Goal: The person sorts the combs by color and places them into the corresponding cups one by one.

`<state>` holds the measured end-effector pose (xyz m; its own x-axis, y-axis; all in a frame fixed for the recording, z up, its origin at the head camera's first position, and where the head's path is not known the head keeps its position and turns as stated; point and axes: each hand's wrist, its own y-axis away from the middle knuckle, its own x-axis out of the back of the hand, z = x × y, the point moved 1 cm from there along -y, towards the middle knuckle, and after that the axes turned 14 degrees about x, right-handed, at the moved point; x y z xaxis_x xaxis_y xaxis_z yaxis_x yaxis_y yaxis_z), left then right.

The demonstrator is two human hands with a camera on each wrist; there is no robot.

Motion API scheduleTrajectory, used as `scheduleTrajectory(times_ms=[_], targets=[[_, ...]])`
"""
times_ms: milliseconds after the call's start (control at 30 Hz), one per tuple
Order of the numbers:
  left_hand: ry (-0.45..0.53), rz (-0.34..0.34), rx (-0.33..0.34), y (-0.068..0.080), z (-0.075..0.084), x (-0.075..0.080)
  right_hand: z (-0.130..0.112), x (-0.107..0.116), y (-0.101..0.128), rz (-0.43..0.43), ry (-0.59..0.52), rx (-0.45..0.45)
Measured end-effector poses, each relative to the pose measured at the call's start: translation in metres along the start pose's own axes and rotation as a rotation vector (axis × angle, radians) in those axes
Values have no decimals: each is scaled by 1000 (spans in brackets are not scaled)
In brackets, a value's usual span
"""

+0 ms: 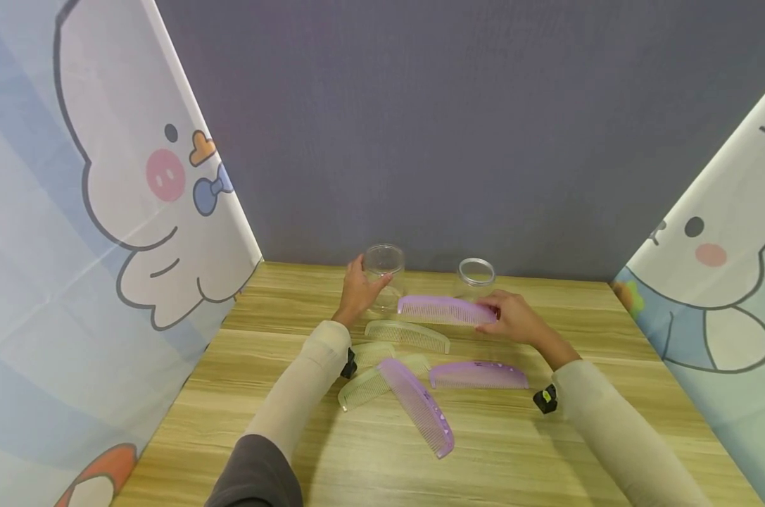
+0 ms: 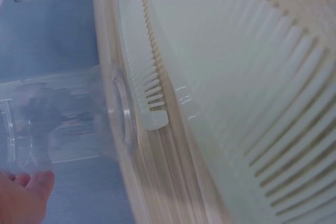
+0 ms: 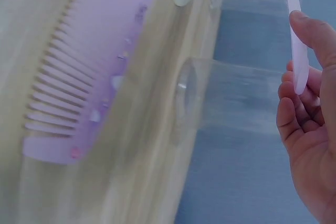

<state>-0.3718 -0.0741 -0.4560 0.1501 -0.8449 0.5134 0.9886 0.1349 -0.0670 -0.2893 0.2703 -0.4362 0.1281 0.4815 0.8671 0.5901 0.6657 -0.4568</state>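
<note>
My left hand (image 1: 357, 290) grips a clear plastic jar (image 1: 385, 264) near its top, thumb in front and fingers at the far left side. In the left wrist view, fingertips (image 2: 41, 183) lie against the wall of that upright jar. My right hand (image 1: 516, 320) pinches one end of a purple comb (image 1: 435, 308) between thumb and fingers. The comb is raised and level, its teeth down and its other end pointing to the left jar. Behind it stands a second clear jar (image 1: 476, 273), its lower part partly hidden by the comb.
Nearer me on the wooden table (image 1: 547, 465) lie two purple combs (image 1: 416, 407) and several pale green combs (image 1: 407, 334), some overlapping. A grey panel (image 1: 420, 141) rises at the back edge. Cartoon-printed sheets (image 1: 34, 282) stand along both sides.
</note>
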Motion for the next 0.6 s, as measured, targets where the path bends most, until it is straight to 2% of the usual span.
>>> scheduleTrajectory(times_ms=[133,300,600], targets=[[6,-17,12,1,-2,0,0,6,-5,13,1,-17],[-5,-29,19,3,-4,-1,-1,11,-13,-18,-19,-85],[-37,-10,-26,0,-2,1,-1,23,-37,-22,51,-101]])
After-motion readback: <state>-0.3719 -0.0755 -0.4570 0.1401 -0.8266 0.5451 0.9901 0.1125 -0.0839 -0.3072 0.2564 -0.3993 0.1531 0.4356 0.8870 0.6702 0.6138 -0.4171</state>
